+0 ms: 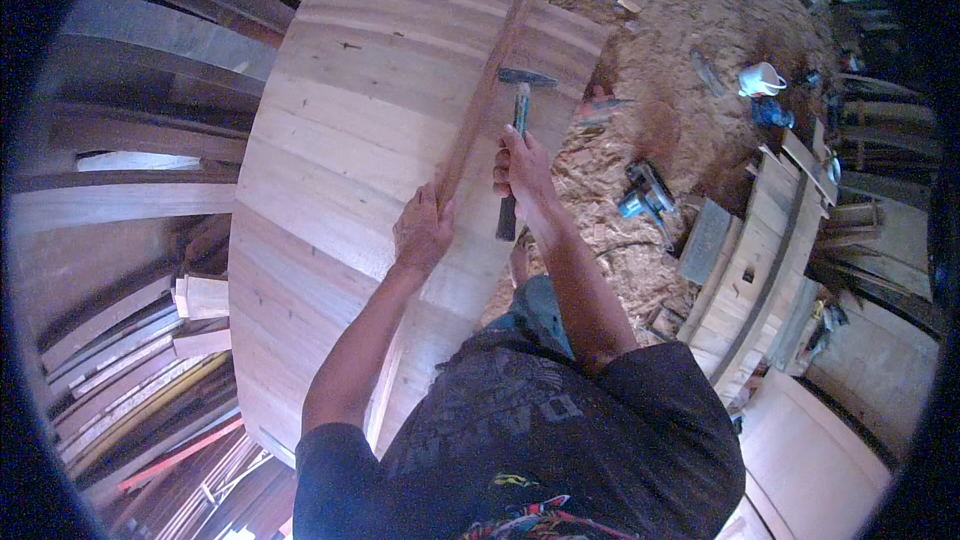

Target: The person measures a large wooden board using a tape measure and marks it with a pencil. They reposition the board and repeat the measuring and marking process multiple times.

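My right hand [525, 172] is closed round the handle of a hammer [521, 105]. The hammer's metal head points away from me, over the right part of a large panel [340, 130] made of pale wooden boards. A long, narrow wooden strip [487, 90] lies slantwise across the panel, running from near my left hand to beyond the far edge. My left hand [423, 230] is wrapped round the near end of this strip, pressing it close to the panel. The hammer head is beside the strip; whether it touches is hard to tell.
A power tool [647, 190] lies on the sawdust-covered floor [650, 120] at the right. Farther back stand a white bucket [762, 80] and a blue object [772, 115]. A thick timber bench [750, 270] is at the right. Stacked planks [130, 350] line the left.
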